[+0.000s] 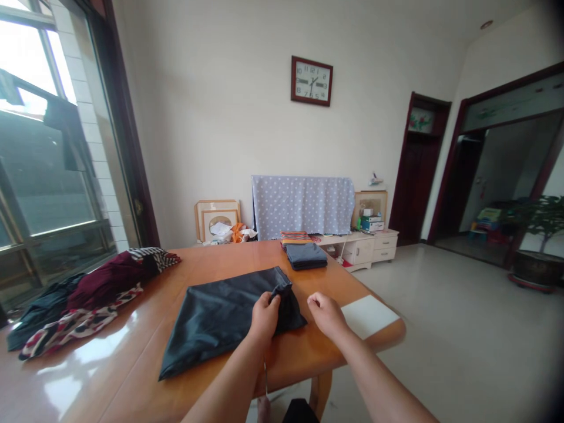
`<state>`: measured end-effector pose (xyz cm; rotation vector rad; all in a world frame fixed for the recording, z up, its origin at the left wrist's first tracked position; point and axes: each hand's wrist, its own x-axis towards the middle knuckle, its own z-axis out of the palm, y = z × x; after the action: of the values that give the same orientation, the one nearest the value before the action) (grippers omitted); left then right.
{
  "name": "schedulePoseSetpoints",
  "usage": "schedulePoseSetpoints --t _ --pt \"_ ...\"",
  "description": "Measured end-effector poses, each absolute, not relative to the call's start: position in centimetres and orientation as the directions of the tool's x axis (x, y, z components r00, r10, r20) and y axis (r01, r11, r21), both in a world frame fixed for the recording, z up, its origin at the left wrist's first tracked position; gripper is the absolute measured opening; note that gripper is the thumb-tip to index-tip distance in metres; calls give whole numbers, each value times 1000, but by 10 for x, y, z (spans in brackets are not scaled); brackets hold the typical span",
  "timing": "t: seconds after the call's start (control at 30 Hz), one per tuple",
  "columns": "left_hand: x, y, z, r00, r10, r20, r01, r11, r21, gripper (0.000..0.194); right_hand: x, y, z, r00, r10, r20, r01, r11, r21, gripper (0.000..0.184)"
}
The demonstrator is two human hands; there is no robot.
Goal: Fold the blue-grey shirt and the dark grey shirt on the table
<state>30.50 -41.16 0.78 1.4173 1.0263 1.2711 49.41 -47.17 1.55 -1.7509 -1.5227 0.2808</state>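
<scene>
A dark, smooth garment [220, 311] with a gathered band at its right end lies flat across the wooden table [167, 276]; whether it is trousers or shorts I cannot tell. My left hand [265, 317] pinches that band between thumb and fingers, bunching the cloth a little. Just right of the garment, apart from it, my right hand [325, 312] is closed with curled fingers, and nothing shows in it. Beyond both hands sits a folded dark cloth stack [306, 257], with folded striped fabric [295, 237] behind it.
A loose clothes pile [106, 282], maroon, dark and patterned, lies along the table's left side. By the right corner is a white sheet [370, 315]. A low white cabinet [384, 247] and a dotted blue cloth cover [304, 205] stand behind the table.
</scene>
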Motion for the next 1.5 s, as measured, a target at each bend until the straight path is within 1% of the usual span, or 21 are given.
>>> schedulePoseSetpoints --t 0.07,0.13,0.17,0.23,0.3,0.37,0.4,0.47,0.5,0.57,0.67,0.8,0.9,0.97,1.03,1.1,1.17,1.33,1.43,1.5 --pt "298 -409 6 102 976 191 -76 -183 980 38 496 -474 13 272 932 240 773 -63 -632 35" --pt "293 -408 6 107 981 165 -190 -143 971 41 493 -476 13 243 951 190 780 -75 -621 44" --pt "291 -408 5 114 981 155 -239 -125 963 41 490 -476 13 217 961 174 774 -61 -630 46" --pt "288 -408 4 133 979 153 -279 -111 954 41 483 -475 13 167 976 143 732 -25 -681 43" --pt "287 -409 2 149 975 167 -247 -127 961 40 476 -473 15 144 983 116 617 3 -787 32" --pt "287 -409 -1 161 971 175 -221 -138 966 39 469 -471 17 130 990 59 424 -1 -906 24" --pt "287 -409 -2 165 970 177 -216 -139 966 38 467 -471 19 107 994 21 313 -13 -950 22" --pt "287 -409 -3 171 969 176 -213 -138 967 36 465 -470 23 47 998 -33 129 -38 -991 26" --pt "287 -409 -3 174 969 174 -213 -136 967 36 464 -470 25 25 999 -40 75 -42 -996 28" --pt "286 -409 -2 177 969 174 -216 -134 967 36 464 -469 28 24 1000 -17 43 -18 -999 32" --pt "286 -409 -2 181 967 177 -220 -136 966 36 464 -468 25 57 998 38 102 32 -994 39" --pt "286 -409 -2 188 966 177 -227 -132 965 35 467 -464 13 54 996 66 235 52 -971 52" --pt "287 -409 -2 177 967 185 -207 -147 967 35 473 -464 6 47 993 111 373 86 -924 51" --pt "288 -408 -3 168 967 191 -181 -160 970 36 480 -466 4 114 985 129 512 53 -857 46" --pt "289 -407 -4 171 967 188 -148 -163 975 36 487 -469 2 217 965 148 656 -32 -754 41" --pt "290 -407 -6 187 965 184 -116 -164 980 36 494 -473 1 285 945 164 738 -107 -666 35" --pt "291 -407 -7 196 962 188 -91 -173 981 35 498 -475 0 306 939 158 757 -139 -639 30" --pt "292 -407 -7 197 959 206 -69 -196 978 32 492 -479 6 331 929 166 737 -144 -661 15" --pt "292 -408 -6 214 954 209 -76 -197 977 32 482 -479 15 318 932 173 770 -148 -621 26" --pt "291 -410 -5 219 953 209 -78 -196 977 32 477 -478 19 297 941 164 793 -147 -591 24"
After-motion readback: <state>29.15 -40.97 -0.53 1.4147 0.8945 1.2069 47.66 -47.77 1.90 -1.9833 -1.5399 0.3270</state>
